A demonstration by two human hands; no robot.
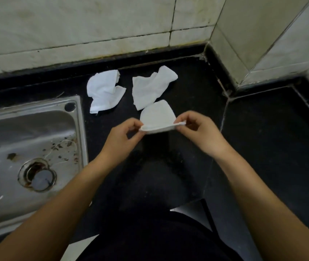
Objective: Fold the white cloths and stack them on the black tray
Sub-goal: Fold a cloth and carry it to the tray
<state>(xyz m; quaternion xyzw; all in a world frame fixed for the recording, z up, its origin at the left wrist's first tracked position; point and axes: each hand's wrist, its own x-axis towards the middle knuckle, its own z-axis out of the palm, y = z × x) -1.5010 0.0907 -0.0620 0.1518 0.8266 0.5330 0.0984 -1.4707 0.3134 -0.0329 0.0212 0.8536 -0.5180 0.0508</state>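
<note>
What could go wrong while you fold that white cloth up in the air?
Both hands, left hand and right hand, only pinch the folded white cloth's near corners, so the fold might slip open. The dirty steel sink lies close on the left; a dropped cloth might land there. No tray is clearly visible on the black counter.

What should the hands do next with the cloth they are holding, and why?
Probably lay the folded cloth flat on the black counter and press its crease. The left hand and right hand pinch its two near corners with the layers doubled over. No tray is clearly visible, and two crumpled cloths still wait behind.
</note>
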